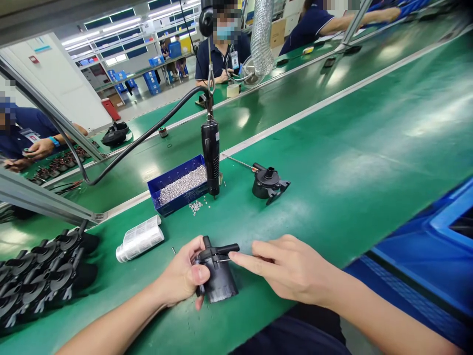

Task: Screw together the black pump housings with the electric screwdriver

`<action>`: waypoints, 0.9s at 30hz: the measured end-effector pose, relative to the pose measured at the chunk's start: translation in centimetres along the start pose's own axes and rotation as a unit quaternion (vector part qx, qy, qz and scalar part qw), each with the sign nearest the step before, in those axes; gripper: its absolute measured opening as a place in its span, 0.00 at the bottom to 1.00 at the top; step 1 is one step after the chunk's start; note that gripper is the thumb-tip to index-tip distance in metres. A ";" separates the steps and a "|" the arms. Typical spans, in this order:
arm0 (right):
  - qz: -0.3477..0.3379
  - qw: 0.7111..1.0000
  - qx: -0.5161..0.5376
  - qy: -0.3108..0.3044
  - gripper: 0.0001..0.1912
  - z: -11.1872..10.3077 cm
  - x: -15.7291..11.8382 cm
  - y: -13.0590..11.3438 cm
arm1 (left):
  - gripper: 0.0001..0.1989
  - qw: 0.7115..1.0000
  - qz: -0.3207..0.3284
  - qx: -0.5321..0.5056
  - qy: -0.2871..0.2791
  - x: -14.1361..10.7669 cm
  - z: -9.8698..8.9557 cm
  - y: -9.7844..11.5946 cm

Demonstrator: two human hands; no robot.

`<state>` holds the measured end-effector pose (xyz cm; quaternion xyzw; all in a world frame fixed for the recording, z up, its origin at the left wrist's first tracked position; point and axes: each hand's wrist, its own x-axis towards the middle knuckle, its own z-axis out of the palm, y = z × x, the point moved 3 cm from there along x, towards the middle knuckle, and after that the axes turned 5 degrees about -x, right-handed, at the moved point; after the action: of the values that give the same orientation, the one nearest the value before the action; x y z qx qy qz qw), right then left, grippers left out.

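My left hand (188, 271) is wrapped round a black cylindrical pump housing (220, 282) with a spout on its upper part. Beside the spout is my right hand (286, 266), its index finger at a thin metal piece lying against the housing; the other fingers are curled, and whether they hold anything is hidden. Above the table hangs a black electric screwdriver (210, 153), tip down, next to a blue bin (177, 199) of small metal parts. Another black pump (268, 183) rests farther back on the green table (314, 222).
Rows of black housings (44, 276) fill the left side. A roll of labels (140, 239) and loose small rings lie near the bin. A blue crate (443, 236) is at right. Several people sit beyond the metal frame.
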<state>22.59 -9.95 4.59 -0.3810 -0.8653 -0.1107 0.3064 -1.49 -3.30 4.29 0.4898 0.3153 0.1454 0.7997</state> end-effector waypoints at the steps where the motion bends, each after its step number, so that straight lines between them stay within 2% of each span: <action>1: -0.001 1.000 0.016 0.006 0.25 0.0 0.0 0.3 | 0.44 1.000 -0.001 -0.002 -0.003 0.1 0.0 -0.1; 6: 0.009 0.984 0.170 0.045 0.18 0.4 0.2 1.5 | 0.44 0.999 -0.003 -0.046 -0.018 0.4 0.2 -0.8; 8: 0.018 0.980 0.193 0.049 0.18 0.8 0.4 1.3 | 0.43 0.998 -0.004 -0.052 -0.027 0.4 0.2 -0.8; 11: 0.024 0.982 0.180 0.045 0.19 1.0 0.6 0.4 | 0.43 0.998 -0.003 -0.049 -0.031 0.3 0.2 -0.8; 14: 0.029 0.987 0.153 0.043 0.19 0.5 0.7 -0.4 | 0.43 0.999 0.008 -0.052 -0.008 0.2 0.0 -0.8; 21: 0.086 0.993 0.063 0.054 0.18 -0.2 0.0 -0.5 | 0.43 0.998 0.035 -0.042 0.018 0.4 -0.1 -0.8; 27: 0.082 0.993 0.059 0.059 0.17 0.4 -0.2 -0.8 | 0.43 0.999 0.041 -0.027 0.023 0.3 0.3 -0.4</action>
<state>21.91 -10.46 4.23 -0.4248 -0.8164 -0.0566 0.3870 -1.14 -3.52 3.92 0.4768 0.3089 0.1977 0.7989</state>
